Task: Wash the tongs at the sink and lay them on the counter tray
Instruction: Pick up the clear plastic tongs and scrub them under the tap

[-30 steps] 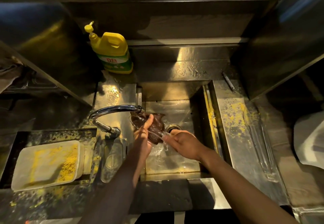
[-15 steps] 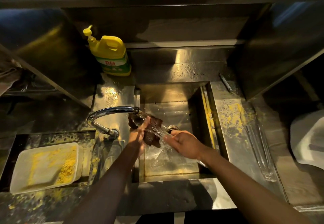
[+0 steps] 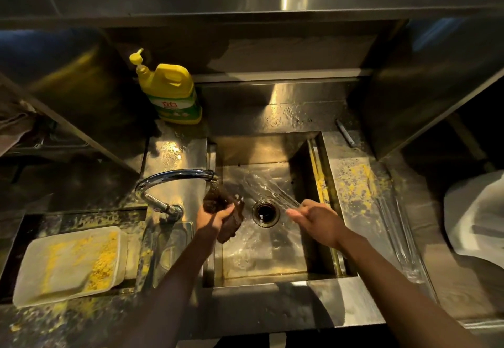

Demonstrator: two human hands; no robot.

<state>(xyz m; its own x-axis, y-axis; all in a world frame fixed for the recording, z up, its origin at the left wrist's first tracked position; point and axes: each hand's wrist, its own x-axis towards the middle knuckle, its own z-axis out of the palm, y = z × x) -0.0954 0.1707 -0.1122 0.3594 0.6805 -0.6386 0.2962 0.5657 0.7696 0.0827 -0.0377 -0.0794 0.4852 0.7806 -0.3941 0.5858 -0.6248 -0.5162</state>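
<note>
Over the steel sink (image 3: 272,279), my right hand (image 3: 316,219) grips one end of a pair of clear plastic tongs (image 3: 270,189). The tongs slant up and left above the drain (image 3: 266,212), and they are hard to make out against the wet steel. My left hand (image 3: 215,219) squeezes a dark brown sponge (image 3: 231,222) just below the spout of the curved faucet (image 3: 174,176). Sponge and tongs are apart. A white plastic tray (image 3: 68,263) smeared with yellow crumbs sits in a recess at the left.
A yellow dish soap bottle (image 3: 171,94) stands behind the faucet. Another clear tongs-like utensil (image 3: 395,238) lies on the crumb-strewn right counter. A clear lid (image 3: 171,247) lies beside the faucet base. A steel shelf overhangs the back, and a white object (image 3: 477,219) sits far right.
The sponge was rubbing the tongs under the faucet. Now my right hand has drawn the tongs off to the right, and my left hand keeps the sponge under the spout.
</note>
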